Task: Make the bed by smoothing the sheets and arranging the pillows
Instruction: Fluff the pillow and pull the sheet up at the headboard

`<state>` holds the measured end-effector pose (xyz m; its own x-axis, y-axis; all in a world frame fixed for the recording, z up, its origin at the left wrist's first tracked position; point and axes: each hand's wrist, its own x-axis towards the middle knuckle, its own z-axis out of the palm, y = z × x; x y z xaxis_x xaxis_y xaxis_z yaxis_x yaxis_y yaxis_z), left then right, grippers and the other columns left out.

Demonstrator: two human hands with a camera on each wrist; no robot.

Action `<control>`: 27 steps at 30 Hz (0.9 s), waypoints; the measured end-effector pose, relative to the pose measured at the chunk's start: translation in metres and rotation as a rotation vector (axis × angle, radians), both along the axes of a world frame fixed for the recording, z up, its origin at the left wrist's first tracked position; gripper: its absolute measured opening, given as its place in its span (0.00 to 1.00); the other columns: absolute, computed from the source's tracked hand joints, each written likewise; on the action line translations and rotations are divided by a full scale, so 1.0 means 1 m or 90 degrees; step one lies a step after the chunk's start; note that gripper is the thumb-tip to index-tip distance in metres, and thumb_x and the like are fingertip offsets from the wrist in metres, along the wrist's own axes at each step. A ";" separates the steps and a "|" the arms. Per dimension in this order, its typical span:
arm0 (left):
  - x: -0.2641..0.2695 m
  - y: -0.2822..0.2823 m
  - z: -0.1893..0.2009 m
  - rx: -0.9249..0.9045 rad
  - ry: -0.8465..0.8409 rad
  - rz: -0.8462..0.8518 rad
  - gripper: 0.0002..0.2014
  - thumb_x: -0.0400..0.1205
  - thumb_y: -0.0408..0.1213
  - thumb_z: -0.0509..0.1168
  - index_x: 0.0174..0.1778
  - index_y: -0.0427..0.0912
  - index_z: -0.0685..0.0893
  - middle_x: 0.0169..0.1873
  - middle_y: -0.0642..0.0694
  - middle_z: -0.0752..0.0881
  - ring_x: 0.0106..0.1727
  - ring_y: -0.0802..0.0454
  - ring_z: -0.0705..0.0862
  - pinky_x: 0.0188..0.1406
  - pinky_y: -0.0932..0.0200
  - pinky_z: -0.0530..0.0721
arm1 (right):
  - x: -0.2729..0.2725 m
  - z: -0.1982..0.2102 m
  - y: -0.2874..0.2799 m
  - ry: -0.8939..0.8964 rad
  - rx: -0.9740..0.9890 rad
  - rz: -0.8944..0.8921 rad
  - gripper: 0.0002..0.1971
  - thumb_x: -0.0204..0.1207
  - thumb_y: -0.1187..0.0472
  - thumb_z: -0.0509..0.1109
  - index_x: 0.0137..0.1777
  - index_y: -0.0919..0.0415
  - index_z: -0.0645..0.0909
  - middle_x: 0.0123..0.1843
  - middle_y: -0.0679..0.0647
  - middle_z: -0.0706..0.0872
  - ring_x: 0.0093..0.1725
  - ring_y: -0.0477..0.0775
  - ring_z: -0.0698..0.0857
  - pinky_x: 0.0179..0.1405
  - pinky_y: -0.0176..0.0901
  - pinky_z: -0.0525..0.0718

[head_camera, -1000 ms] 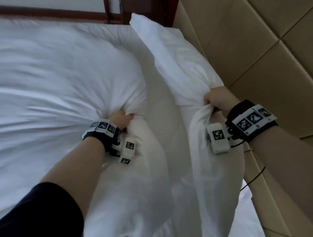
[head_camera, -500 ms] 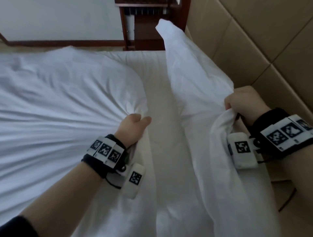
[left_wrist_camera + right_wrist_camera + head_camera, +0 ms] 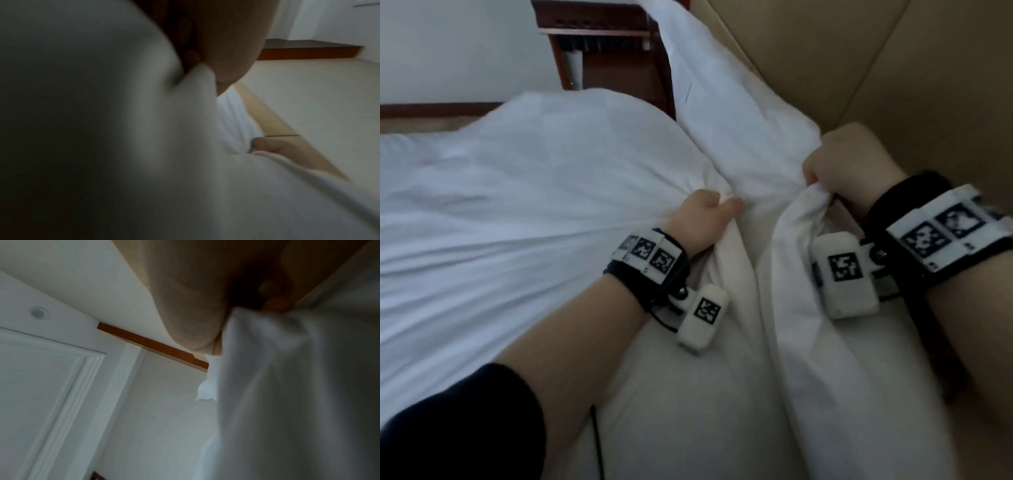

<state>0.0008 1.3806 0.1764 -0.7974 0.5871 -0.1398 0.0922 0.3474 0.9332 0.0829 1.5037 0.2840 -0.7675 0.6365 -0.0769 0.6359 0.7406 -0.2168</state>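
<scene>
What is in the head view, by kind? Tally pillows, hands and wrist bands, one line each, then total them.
Pillows: 2, left pillow and right pillow
Hands: 2, left hand and right hand
Wrist bands: 2, left band and right band
Total: 6

The right hand now sits close to the left hand, where a second ago the two were well apart with a strip of sheet between them. The upright pillow it grips has come in against the flat pillow, closing that gap, and its far corner now runs past the top edge of the head view.
</scene>
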 end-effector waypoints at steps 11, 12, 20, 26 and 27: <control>0.009 -0.051 -0.032 -0.426 -0.042 -0.281 0.48 0.75 0.70 0.59 0.81 0.38 0.61 0.80 0.40 0.65 0.78 0.41 0.68 0.77 0.51 0.66 | -0.015 -0.090 0.014 -0.042 -0.141 -0.110 0.10 0.79 0.68 0.58 0.39 0.74 0.74 0.56 0.68 0.81 0.59 0.65 0.80 0.55 0.47 0.76; 0.013 -0.068 -0.020 -0.472 0.017 -0.313 0.53 0.70 0.71 0.63 0.83 0.41 0.54 0.82 0.41 0.57 0.81 0.41 0.62 0.79 0.49 0.63 | -0.017 -0.085 0.011 -0.023 -0.140 -0.120 0.09 0.79 0.68 0.58 0.45 0.73 0.78 0.59 0.68 0.81 0.61 0.66 0.80 0.59 0.48 0.78; 0.036 -0.202 -0.006 -0.733 0.186 -0.304 0.65 0.54 0.80 0.64 0.80 0.63 0.35 0.80 0.52 0.25 0.81 0.34 0.31 0.70 0.16 0.49 | 0.008 -0.018 -0.022 0.261 -0.180 -0.295 0.09 0.75 0.68 0.59 0.42 0.70 0.81 0.45 0.64 0.83 0.61 0.66 0.84 0.52 0.46 0.78; 0.027 -0.245 -0.016 -0.527 0.199 -0.307 0.51 0.70 0.74 0.60 0.84 0.57 0.43 0.83 0.55 0.36 0.84 0.51 0.36 0.82 0.39 0.38 | 0.006 0.095 -0.077 0.421 -0.064 -0.186 0.10 0.72 0.69 0.60 0.36 0.74 0.80 0.34 0.58 0.77 0.43 0.52 0.79 0.40 0.44 0.73; 0.025 -0.248 -0.010 -0.500 0.192 -0.299 0.49 0.74 0.69 0.62 0.84 0.52 0.47 0.84 0.52 0.39 0.85 0.52 0.39 0.84 0.47 0.41 | 0.002 0.108 -0.093 0.423 -0.054 -0.151 0.11 0.72 0.69 0.60 0.40 0.75 0.82 0.37 0.59 0.77 0.42 0.51 0.76 0.39 0.43 0.71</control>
<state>0.0256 1.1329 0.1663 -0.5716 0.6814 -0.4572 0.5786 0.7297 0.3643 0.0849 1.4104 0.3924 -0.5106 0.8048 0.3027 0.4905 0.5617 -0.6663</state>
